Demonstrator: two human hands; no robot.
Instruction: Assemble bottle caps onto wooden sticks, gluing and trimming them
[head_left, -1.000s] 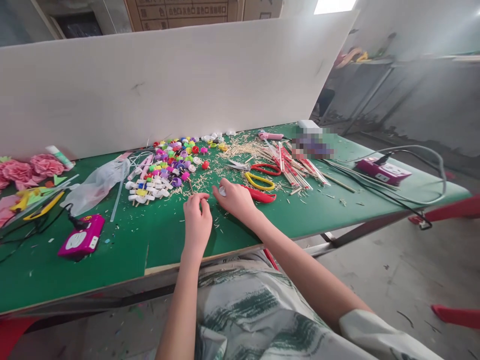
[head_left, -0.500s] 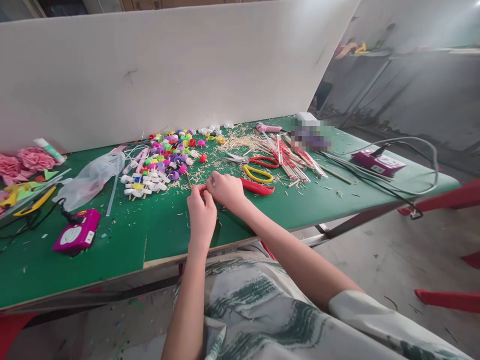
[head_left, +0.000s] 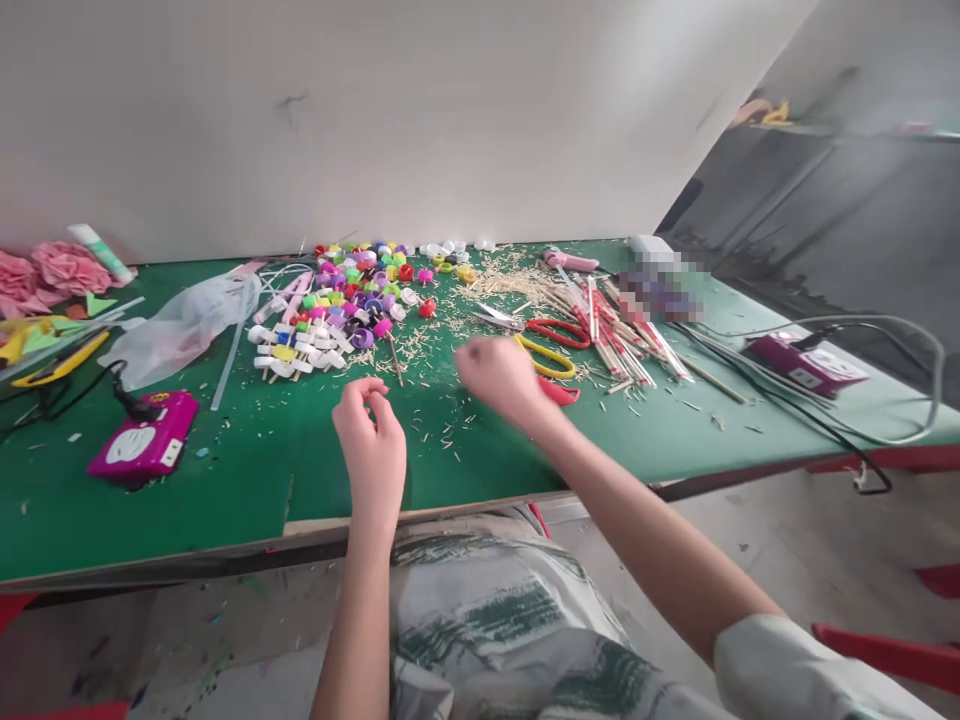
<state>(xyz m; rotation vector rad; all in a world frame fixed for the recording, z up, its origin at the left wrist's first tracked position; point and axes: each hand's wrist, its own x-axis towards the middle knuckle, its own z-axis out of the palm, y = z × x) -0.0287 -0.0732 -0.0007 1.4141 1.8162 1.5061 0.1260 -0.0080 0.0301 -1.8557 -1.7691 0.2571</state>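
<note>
My left hand is held above the near edge of the green table, its fingers curled and the thumb bent close to them. Whatever may be between those fingertips is too small to make out. To the right, my right hand is closed and blurred by motion, just left of the yellow-and-red-handled scissors. Its fingertips are hidden. Beyond my left hand, a thin brown stick lies beside a magenta bottle cap. A red-handled tool shows partly behind my right wrist.
A heap of coloured bottle caps and white caps on sticks lie at centre-left. Wood scraps, red-and-white stick bundles, and a pink glue gun lie right. Purple power sockets with cables stand at both sides.
My hands, together before, are now apart: the left has moved left and slightly nearer, the right has moved right. The camera view has shifted a little.
</note>
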